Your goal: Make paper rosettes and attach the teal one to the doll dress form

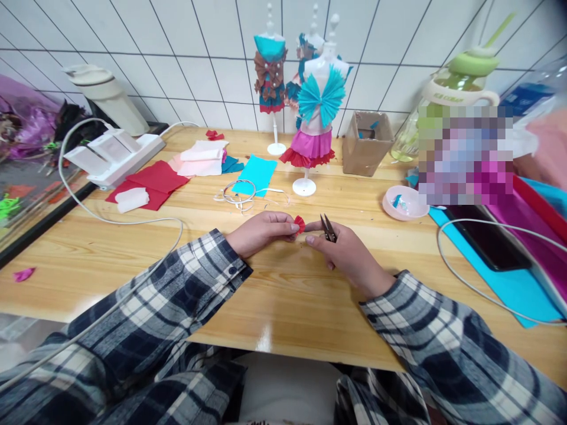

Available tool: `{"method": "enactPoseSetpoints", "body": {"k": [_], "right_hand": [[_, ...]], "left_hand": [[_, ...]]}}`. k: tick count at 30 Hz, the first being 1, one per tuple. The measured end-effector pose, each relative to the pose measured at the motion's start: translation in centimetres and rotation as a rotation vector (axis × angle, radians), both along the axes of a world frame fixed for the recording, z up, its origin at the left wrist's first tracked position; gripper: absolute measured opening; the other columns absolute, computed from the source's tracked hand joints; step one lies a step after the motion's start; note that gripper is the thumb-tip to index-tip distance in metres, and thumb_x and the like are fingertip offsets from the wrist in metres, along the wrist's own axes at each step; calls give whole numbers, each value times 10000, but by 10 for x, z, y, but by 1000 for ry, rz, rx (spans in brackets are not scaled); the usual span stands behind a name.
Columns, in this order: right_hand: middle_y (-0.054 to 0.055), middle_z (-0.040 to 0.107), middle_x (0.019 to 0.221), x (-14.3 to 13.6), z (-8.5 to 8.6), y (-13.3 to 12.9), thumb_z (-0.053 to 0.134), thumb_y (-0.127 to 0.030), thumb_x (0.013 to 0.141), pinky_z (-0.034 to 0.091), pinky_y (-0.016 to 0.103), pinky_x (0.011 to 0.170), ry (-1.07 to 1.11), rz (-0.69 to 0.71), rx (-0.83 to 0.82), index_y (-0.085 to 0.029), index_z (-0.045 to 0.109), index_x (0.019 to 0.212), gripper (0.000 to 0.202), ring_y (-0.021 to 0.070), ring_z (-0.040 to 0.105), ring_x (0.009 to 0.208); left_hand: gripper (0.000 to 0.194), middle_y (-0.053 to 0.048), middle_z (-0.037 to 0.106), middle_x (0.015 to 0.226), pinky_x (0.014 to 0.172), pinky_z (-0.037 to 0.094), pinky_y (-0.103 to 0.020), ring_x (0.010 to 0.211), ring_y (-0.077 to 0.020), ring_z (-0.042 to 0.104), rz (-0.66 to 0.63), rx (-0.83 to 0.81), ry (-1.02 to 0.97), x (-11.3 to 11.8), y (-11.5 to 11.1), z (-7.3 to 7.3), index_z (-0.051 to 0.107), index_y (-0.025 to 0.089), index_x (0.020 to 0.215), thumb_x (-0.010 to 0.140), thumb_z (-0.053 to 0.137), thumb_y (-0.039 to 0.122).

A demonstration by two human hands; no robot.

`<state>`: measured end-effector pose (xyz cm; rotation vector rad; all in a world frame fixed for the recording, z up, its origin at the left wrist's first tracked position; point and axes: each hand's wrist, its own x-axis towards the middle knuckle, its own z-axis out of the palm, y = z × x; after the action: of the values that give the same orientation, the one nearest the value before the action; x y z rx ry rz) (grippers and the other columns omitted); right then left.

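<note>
Wooden desk [274, 313] beneath everything. Dress form [312, 127] upright near back; round base [304, 188] probably gives balance. Right hand [349, 251] half-curled, gripping snips [328, 230], seemingly to leave fingertips [311, 240] free. Left hand [264, 231] nearly closed, pinching red pleated piece [300, 224] above desk, between both hands, perhaps lightly to protect folds.

- Lit brightly and evenly, from out of frame.
- Glares white on the table [283, 321] at lower centre.
- Shadowed only softly.
- Fairly sharp at centre, on the snips [328, 230].
- Blurs toward the right edge; darkens at the upper right corner.
- Slants the tiles [199, 35] toward both upper corners.
- Pixelated in a block at right.
</note>
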<state>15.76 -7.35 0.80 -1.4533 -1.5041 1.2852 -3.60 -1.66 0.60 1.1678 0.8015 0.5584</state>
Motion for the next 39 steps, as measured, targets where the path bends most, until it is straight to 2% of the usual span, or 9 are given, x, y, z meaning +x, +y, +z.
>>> {"method": "enactPoseSetpoints", "body": {"k": [2,6,13,18,23,29,34,39], "right_hand": [[-8,593,691,-1,-2,-1,647,-451,786,360,251,497,42,-3,-10,-171,688,1070,401,96,413,511],[15,633,743,-4,-7,-1,672,-496,763,356,244,484,69,-30,-25,-164,703,1015,418,100,449,542],[-19,559,646,-4,-9,0,698,-432,742,376,228,459,69,-102,-28,-160,679,875,303,94,447,530],[-37,516,634,-2,-9,0,686,-444,751,374,221,383,100,-129,-84,-185,636,881,294,95,437,481],[-68,383,499,0,-8,0,505,-545,866,345,231,367,97,-104,-101,-179,601,773,390,85,360,391],[-15,577,664,-2,-8,1,667,-426,777,356,232,456,37,-99,31,-167,697,932,304,85,428,493],[-5,592,669,-3,-8,0,672,-443,766,354,242,482,19,-98,25,-171,720,953,334,103,450,540],[-13,578,643,-4,-7,1,671,-397,760,379,249,513,10,-112,26,-161,713,900,277,101,452,548]], "left_hand": [[241,-14,613,717,729,386,-280,713,-127,534,-6,10,21,0,0,-1,671,113,753,733,742,343],[249,-12,643,763,747,395,-280,733,-127,556,-19,33,60,1,-2,-2,672,123,784,746,737,361],[258,-34,677,827,792,424,-302,794,-153,588,-39,78,74,0,-2,-3,688,126,818,755,732,373],[266,-25,652,783,803,434,-314,771,-144,579,44,48,1,0,-1,-5,677,128,764,714,767,373],[259,-15,638,770,795,424,-298,763,-128,565,70,3,-51,1,0,-3,674,126,748,702,780,358],[254,-26,650,790,819,426,-313,787,-144,580,38,15,-23,0,0,-5,678,125,780,724,761,359],[241,-24,657,811,800,418,-301,792,-142,575,-38,78,40,-1,1,-6,679,130,787,758,731,363],[251,-28,677,825,777,415,-291,783,-142,581,-47,64,57,-1,0,-5,687,134,804,757,734,375]]}}
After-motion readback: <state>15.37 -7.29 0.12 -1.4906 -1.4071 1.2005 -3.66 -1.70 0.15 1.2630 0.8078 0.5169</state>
